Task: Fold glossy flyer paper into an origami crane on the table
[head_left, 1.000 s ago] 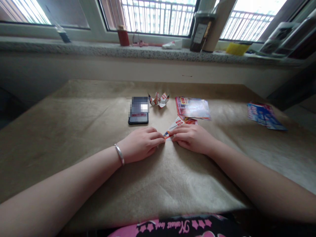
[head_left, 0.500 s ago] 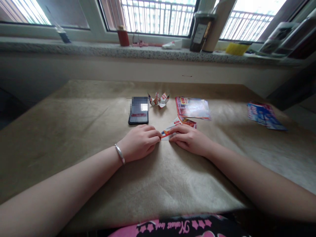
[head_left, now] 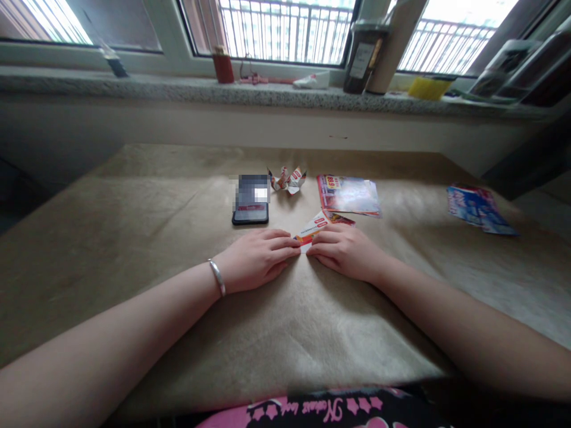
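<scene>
A partly folded printed leaflet (head_left: pixel 314 224), white with red and orange print, lies on the table between my hands. My left hand (head_left: pixel 263 255), with a silver bangle at the wrist, rests its outstretched fingertips on the leaflet's left corner. On the right part, the bent fingers of my right hand (head_left: pixel 341 248) hold the paper down and hide some of it. A folded paper figure (head_left: pixel 288 181) with pointed flaps stands just beyond. To its left lies a black smartphone (head_left: pixel 250 214), its screen partly blurred.
A stack of leaflets (head_left: pixel 350 195) lies behind my right hand. More blue and red leaflets (head_left: pixel 479 208) are at the table's right. The brown-covered table (head_left: pixel 111 249) meets a wall below a stone windowsill (head_left: pixel 169 89) bearing a red container (head_left: pixel 222 66) and a dark jar (head_left: pixel 360 59).
My left hand's fingers have straightened and slid slightly right over the leaflet's left corner. My right hand has stayed nearly in place on the paper.
</scene>
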Action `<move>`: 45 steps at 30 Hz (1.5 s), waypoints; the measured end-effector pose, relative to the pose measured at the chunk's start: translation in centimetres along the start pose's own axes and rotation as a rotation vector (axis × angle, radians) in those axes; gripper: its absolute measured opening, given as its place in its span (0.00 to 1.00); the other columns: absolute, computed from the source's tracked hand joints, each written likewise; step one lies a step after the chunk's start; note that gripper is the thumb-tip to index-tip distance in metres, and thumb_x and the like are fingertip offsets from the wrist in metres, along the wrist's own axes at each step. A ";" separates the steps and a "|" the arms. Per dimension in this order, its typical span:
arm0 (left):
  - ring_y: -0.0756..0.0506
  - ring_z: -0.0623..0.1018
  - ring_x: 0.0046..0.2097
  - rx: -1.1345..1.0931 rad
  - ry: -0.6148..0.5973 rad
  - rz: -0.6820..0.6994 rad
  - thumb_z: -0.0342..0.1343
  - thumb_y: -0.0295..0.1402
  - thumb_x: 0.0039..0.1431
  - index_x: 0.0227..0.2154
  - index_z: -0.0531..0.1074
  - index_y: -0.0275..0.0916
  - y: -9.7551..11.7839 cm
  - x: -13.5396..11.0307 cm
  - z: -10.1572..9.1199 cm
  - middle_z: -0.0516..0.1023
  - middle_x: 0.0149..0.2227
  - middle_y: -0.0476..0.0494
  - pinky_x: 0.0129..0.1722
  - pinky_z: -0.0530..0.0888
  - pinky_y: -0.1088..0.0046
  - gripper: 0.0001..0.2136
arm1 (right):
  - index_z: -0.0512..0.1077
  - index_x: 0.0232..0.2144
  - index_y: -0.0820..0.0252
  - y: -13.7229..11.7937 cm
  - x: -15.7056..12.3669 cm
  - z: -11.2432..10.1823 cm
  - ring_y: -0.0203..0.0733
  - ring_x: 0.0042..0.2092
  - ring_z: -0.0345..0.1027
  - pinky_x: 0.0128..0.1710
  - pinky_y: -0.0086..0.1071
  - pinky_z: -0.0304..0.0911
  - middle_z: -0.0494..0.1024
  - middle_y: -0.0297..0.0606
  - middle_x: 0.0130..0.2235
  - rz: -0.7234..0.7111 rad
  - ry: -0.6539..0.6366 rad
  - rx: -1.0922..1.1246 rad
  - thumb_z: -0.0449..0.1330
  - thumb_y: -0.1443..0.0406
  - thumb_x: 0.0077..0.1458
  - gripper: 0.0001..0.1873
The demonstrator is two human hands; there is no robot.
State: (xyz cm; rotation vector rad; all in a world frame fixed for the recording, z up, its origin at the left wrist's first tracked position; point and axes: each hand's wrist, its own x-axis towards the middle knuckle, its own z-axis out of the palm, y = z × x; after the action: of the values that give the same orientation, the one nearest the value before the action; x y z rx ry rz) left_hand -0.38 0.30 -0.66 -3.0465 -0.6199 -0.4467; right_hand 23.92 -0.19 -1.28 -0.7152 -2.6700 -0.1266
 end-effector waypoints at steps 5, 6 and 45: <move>0.42 0.69 0.52 -0.008 -0.027 0.000 0.48 0.29 0.61 0.51 0.67 0.38 0.0 0.0 0.0 0.73 0.51 0.43 0.50 0.71 0.62 0.16 | 0.76 0.33 0.56 0.1 0.1 -0.4 0.40 0.35 0.66 0.38 0.34 0.61 0.77 0.37 0.32 -0.030 -0.002 -0.051 0.51 0.67 0.59 0.13; 0.42 0.69 0.52 -0.007 -0.030 0.000 0.48 0.29 0.61 0.51 0.68 0.38 0.0 0.1 -0.1 0.73 0.51 0.43 0.50 0.71 0.62 0.16 | 0.76 0.32 0.56 0.1 0.1 -0.6 0.39 0.35 0.66 0.37 0.34 0.61 0.77 0.36 0.32 -0.030 -0.003 -0.058 0.51 0.67 0.59 0.13; 0.44 0.70 0.55 -0.108 -0.053 0.017 0.47 0.27 0.60 0.50 0.68 0.37 -0.1 0.2 -0.2 0.72 0.53 0.42 0.54 0.70 0.64 0.15 | 0.76 0.32 0.56 1.4 -1.1 -1.7 0.38 0.37 0.68 0.39 0.32 0.61 0.78 0.36 0.36 0.006 -0.093 -0.062 0.52 0.67 0.58 0.12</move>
State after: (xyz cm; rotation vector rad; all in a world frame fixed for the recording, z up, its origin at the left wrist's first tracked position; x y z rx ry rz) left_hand -0.32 0.50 -0.47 -3.1729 -0.5899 -0.4132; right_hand 26.03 0.25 -0.14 -0.7665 -2.7628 -0.1790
